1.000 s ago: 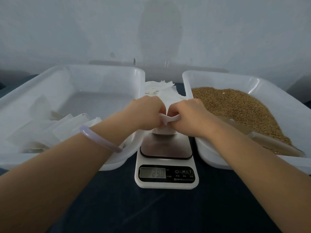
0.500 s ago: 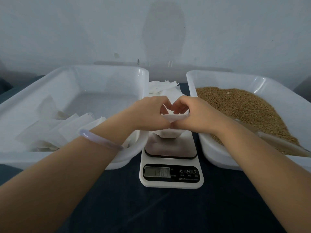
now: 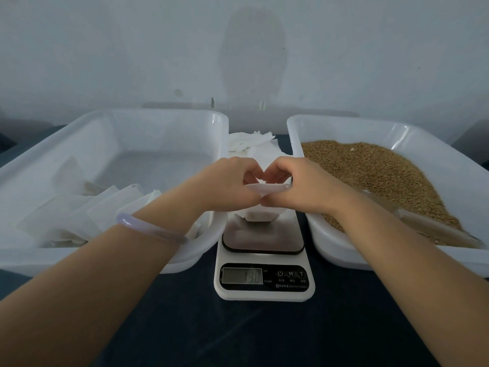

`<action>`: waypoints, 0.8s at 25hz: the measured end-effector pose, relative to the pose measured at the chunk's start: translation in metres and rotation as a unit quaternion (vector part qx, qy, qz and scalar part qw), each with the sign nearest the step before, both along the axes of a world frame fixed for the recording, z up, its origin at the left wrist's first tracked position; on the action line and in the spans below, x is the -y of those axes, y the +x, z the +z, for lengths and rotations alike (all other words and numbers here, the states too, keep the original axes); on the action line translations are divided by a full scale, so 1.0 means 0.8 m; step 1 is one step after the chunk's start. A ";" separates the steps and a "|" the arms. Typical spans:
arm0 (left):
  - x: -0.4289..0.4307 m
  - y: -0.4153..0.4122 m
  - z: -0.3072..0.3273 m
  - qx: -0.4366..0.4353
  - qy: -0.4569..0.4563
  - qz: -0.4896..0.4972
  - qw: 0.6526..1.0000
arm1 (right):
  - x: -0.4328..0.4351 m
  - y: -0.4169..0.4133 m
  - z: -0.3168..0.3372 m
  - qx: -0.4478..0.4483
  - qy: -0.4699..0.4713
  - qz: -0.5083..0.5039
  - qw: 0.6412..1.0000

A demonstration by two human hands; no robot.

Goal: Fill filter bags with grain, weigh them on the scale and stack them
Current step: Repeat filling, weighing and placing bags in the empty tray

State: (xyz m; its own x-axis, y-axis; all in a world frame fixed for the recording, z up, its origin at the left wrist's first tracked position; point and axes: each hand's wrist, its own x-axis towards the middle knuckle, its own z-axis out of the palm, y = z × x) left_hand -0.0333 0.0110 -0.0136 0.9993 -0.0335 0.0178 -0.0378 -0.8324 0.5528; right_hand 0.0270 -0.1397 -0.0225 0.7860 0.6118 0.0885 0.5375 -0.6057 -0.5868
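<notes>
- Stage: weighing and closing. A white filter bag (image 3: 259, 217) stands over the platform of the digital kitchen scale (image 3: 264, 242), at centre between the two tubs.
- Left hand (image 3: 227, 186) and right hand (image 3: 299, 189): each has its fingers curled round the bag's upper edge and pinches it between thumb and fingers. The knuckles of the two hands nearly meet above the bag's mouth.
- Done, by judgement: several white bags (image 3: 87, 215) lie overlapping in the near-left corner of the left tub (image 3: 119, 144), probably the finished ones. The bag in hand appears already filled, since its lower part looks plump.
- Left, by judgement: settle the reading, close the bag and add it to the pile on the left. A stack of empty filter bags (image 3: 251, 144) waits at the far side, behind the hands, and the right tub (image 3: 344, 124) holds plenty of grain (image 3: 370, 176), so many rounds probably remain.
- Hidden: the hands cover the bag's mouth, so whether it is open or folded cannot be told. Whether its base rests fully on the platform or hangs just above it is also unclear.
- Hard to read: the display (image 3: 242, 276) shows digits, but they are too blurred to state.
- Unclear: a translucent object (image 3: 428, 223) lies on the grain at near right, possibly a scoop. The contents of the piled bags cannot be seen.
</notes>
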 end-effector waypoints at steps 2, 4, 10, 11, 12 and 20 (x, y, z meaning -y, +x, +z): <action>-0.001 -0.001 0.001 -0.006 -0.003 0.003 1.000 | 0.000 -0.001 0.000 -0.002 0.001 -0.001 1.000; -0.003 0.000 0.000 -0.009 -0.003 0.002 1.000 | 0.000 -0.002 0.001 -0.003 0.000 -0.002 1.000; -0.005 0.003 -0.003 -0.004 -0.005 -0.003 1.000 | 0.000 -0.002 0.001 -0.001 -0.001 0.000 1.000; -0.004 0.003 -0.003 -0.004 -0.006 -0.004 1.000 | 0.001 -0.001 0.000 -0.004 0.000 0.000 1.000; -0.004 0.002 -0.003 -0.005 -0.005 -0.005 1.000 | 0.001 0.000 0.000 -0.007 0.001 0.001 1.000; -0.006 0.004 -0.005 0.015 0.053 0.000 0.998 | 0.006 0.003 0.001 0.030 0.085 -0.007 0.996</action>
